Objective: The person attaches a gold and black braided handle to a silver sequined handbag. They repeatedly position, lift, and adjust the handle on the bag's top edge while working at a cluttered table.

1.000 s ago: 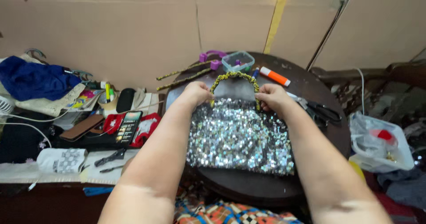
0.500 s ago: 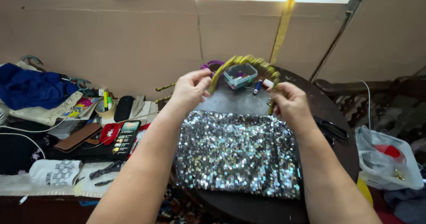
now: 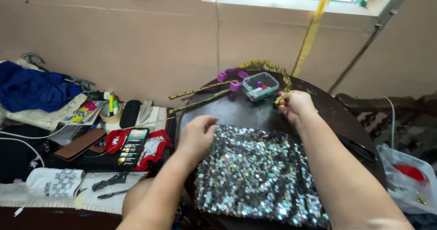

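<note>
One left hand (image 3: 196,134) presses flat on one sequined bag (image 3: 259,173); right hand (image 3: 295,106) pinches one beaded strap (image 3: 268,66).

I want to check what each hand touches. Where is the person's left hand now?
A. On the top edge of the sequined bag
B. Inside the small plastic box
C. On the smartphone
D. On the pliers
A: the left hand rests on the upper left edge of the sequined bag, while the right hand holds the end of the beaded handle.
</note>
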